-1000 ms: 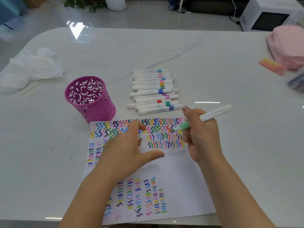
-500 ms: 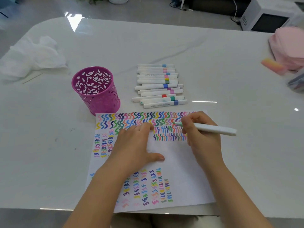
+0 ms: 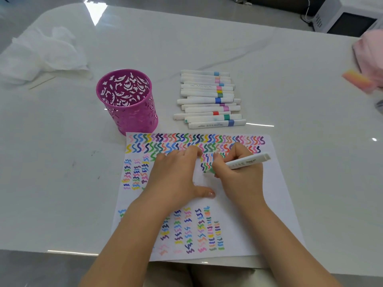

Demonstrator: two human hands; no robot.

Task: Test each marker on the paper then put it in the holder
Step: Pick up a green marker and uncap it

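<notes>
A white sheet of paper (image 3: 275, 195) covered in coloured squiggles lies at the table's front edge. My right hand (image 3: 238, 172) grips a white marker (image 3: 246, 162) with a green tip, the tip down on the paper at about the sheet's middle. Flat on the paper just left of it, my left hand (image 3: 176, 177) presses the sheet down with fingers spread. Beyond the paper's top edge lies a pile of several white markers (image 3: 209, 100) with coloured bands. A magenta perforated holder (image 3: 132, 114) stands upright left of the pile, nothing visible inside it.
Crumpled white tissue (image 3: 43, 52) lies at the far left of the white marble table (image 3: 62, 183). A pink pouch (image 3: 371, 52) and an orange-pink eraser (image 3: 356, 79) sit at the right edge. A white microwave (image 3: 348, 17) stands beyond the table.
My left hand came down flat on the paper. My right hand lowered the marker, swung its tail around and moved the tip leftward and down across the sheet.
</notes>
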